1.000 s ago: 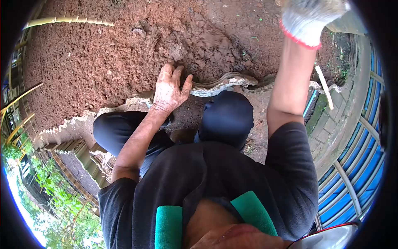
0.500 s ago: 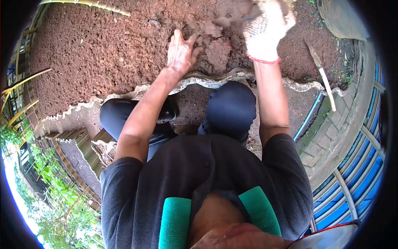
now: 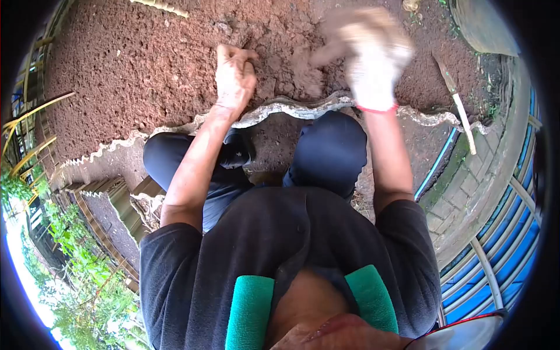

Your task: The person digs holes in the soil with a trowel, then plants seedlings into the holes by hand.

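Note:
My bare left hand (image 3: 235, 80) is at the reddish-brown soil (image 3: 151, 70), close to the wavy edging (image 3: 274, 109) of the bed. Its fingers are curled in, and whatever they hold, if anything, is hidden. A white glove with a red cuff covers my right hand (image 3: 376, 61), which is over loose, dug-up soil to the right. Motion smears its fingers, so I cannot see what they hold. Beyond that hand, a knife (image 3: 457, 105) with a pale handle and a stained blade lies across the bed's edge.
My knees (image 3: 329, 149) are bent just behind the wavy edging. On the right run a paved border (image 3: 469, 181) and blue panels with metal bars (image 3: 490, 262). Green plants (image 3: 81, 251) and bamboo-like sticks (image 3: 38, 111) stand at the left. A pale stick (image 3: 160, 7) lies at the top.
My left hand has shifted left and slightly toward me, its fingers now more curled. My right hand has come a little nearer and is blurred by motion. The knife stays put.

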{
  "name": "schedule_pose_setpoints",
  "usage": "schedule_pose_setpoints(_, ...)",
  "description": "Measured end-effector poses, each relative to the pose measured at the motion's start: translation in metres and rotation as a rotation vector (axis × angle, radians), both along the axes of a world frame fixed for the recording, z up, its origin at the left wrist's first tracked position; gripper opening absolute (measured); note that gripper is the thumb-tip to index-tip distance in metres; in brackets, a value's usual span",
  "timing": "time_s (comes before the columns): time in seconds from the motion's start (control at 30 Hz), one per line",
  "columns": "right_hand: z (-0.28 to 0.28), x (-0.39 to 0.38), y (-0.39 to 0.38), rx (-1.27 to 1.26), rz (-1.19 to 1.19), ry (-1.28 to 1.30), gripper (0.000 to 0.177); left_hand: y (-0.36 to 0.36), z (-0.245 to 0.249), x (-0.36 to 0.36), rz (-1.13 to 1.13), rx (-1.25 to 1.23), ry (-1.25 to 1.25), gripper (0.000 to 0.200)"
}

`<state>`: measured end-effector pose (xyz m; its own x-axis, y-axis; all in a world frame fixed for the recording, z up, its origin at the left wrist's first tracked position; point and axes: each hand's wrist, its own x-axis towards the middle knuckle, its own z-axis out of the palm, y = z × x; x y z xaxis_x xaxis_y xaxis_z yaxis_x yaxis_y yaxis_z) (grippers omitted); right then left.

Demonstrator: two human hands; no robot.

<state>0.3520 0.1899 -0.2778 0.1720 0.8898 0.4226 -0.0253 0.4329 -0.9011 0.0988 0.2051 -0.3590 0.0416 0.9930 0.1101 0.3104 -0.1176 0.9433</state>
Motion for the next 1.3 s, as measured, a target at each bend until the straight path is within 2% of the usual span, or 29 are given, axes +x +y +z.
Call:
schedule_pose_setpoints(0.03, -0.031, -0.011, 0.005, -0.056, 0.032, -0.143, 0.02, 0.004, -0.001, -0.008, 0.049, -0.088, -0.256, 0.012)
schedule_pose_setpoints(0.07, -0.038, -0.014, 0.013, -0.013, -0.005, -0.208, 0.019, 0.013, 0.0, -0.018, 0.043, -0.068, -0.184, 0.015)
schedule_pose_setpoints(0.1, -0.044, -0.017, 0.021, 0.03, -0.047, -0.271, 0.018, 0.028, -0.002, -0.03, -0.018, 0.077, 0.121, 0.02)
schedule_pose_setpoints(0.13, -0.002, -0.012, 0.032, -0.044, 0.056, -0.165, 0.017, 0.038, 0.004, -0.041, -0.078, 0.217, 0.406, 0.025)
schedule_pose_setpoints(0.17, -0.003, -0.008, 0.042, -0.065, 0.099, 0.109, 0.017, 0.046, 0.022, -0.051, -0.162, 0.401, 0.843, 0.034)
schedule_pose_setpoints(0.2, -0.004, -0.004, 0.053, -0.06, 0.137, 0.411, 0.016, 0.057, 0.025, -0.058, -0.19, 0.24, 0.853, 0.062)
schedule_pose_setpoints(0.23, -0.005, 0.0, 0.063, -0.036, 0.154, 0.693, 0.015, 0.063, 0.026, -0.055, -0.193, 0.211, 0.879, 0.069)
schedule_pose_setpoints(0.3, -0.048, -0.023, 0.107, -0.13, -0.108, 0.209, 0.007, 0.073, 0.029, -0.048, -0.199, 0.165, 0.927, 0.084)
schedule_pose_setpoints(0.33, -0.066, -0.026, 0.118, -0.242, -0.105, 0.204, 0.006, 0.084, 0.015, -0.051, -0.25, 0.039, 0.959, 0.101)
schedule_pose_setpoints(0.37, -0.076, -0.027, 0.126, -0.353, -0.098, 0.194, 0.005, 0.086, 0.007, -0.051, -0.256, 0.068, 0.979, 0.089)
schedule_pose_setpoints(0.43, -0.037, -0.039, 0.126, 0.036, -0.085, 0.095, 0.007, 0.092, -0.008, -0.052, -0.301, 0.143, 1.121, 0.071)
schedule_pose_setpoints(0.5, 0.05, -0.053, 0.076, -0.057, -0.108, 0.116, 0.011, 0.084, -0.006, -0.048, -0.285, 0.174, 1.083, 0.06)
schedule_pose_setpoints(0.53, 0.04, -0.052, 0.074, 0.103, -0.152, 0.041, 0.015, 0.09, -0.026, -0.045, -0.017, -0.185, 0.37, 0.04)
schedule_pose_setpoints(0.57, 0.012, -0.054, 0.071, 0.06, -0.075, 0.011, 0.013, 0.092, -0.038, -0.053, -0.082, -0.248, 0.223, 0.039)
schedule_pose_setpoints(0.6, -0.022, -0.052, 0.066, -0.181, -0.014, -0.072, 0.013, 0.093, -0.046, -0.059, -0.138, -0.319, 0.079, 0.037)
schedule_pose_setpoints(0.63, -0.047, -0.05, 0.063, -0.419, 0.047, -0.153, 0.013, 0.083, -0.026, -0.059, -0.204, -0.175, 0.521, 0.039)
schedule_pose_setpoints(0.67, -0.053, -0.052, 0.068, -0.189, 0.059, -0.049, 0.011, 0.071, -0.009, -0.06, -0.222, -0.156, 0.511, 0.034)
schedule_pose_setpoints(0.73, 0.01, -0.055, 0.069, 0.072, -0.023, 0.016, 0.012, 0.047, 0.023, -0.057, -0.296, -0.12, 0.848, 0.03)
schedule_pose_setpoints(0.83, 0.019, -0.073, 0.044, 0.137, -0.016, 0.097, 0.013, 0.005, 0.041, -0.069, -0.364, -0.134, 0.796, 0.032)
schedule_pose_setpoints(0.9, -0.04, -0.093, 0.033, -0.429, 0.343, 0.087, 0.014, -0.003, 0.044, -0.072, -0.509, -0.121, 0.876, 0.036)
schedule_pose_setpoints(0.93, -0.028, -0.097, 0.035, -0.491, 0.299, 0.111, 0.015, -0.012, -0.002, -0.08, -0.454, -0.124, 0.575, 0.039)
schedule_pose_setpoints(1.0, 0.018, -0.094, 0.053, -0.168, 0.146, 0.217, 0.016, -0.009, -0.005, -0.065, -0.469, -0.044, 0.557, 0.049)
schedule_pose_setpoints(1.03, 0.04, -0.09, 0.059, -0.035, 0.066, 0.272, 0.016, -0.021, 0.035, -0.041, -0.537, 0.014, 0.835, 0.054)
schedule_pose_setpoints(1.07, 0.053, -0.074, 0.074, 0.151, -0.03, 0.049, 0.015, -0.019, 0.03, -0.034, -0.634, 0.001, 0.811, 0.057)
schedule_pose_setpoints(1.1, 0.045, -0.076, 0.087, 0.301, -0.065, 0.113, 0.014, -0.021, 0.025, -0.028, -0.666, 0.01, 0.824, 0.046)
schedule_pose_setpoints(1.17, -0.017, -0.084, 0.104, 0.046, -0.048, 0.124, 0.01, -0.022, 0.019, -0.024, -0.663, 0.068, 0.967, 0.037)
schedule_pose_setpoints(1.2, -0.022, -0.086, 0.103, -0.277, -0.036, -0.002, 0.008, -0.022, 0.019, -0.022, -0.711, 0.05, 0.998, 0.032)
schedule_pose_setpoints(1.27, -0.024, -0.066, 0.121, -0.191, 0.074, 0.129, 0.01, -0.01, 0.019, -0.024, -0.802, 0.02, 1.068, 0.024)
schedule_pose_setpoints(1.3, 0.02, -0.06, 0.122, -0.086, 0.131, 0.218, 0.012, -0.005, 0.024, -0.024, -0.78, -0.012, 1.054, 0.019)
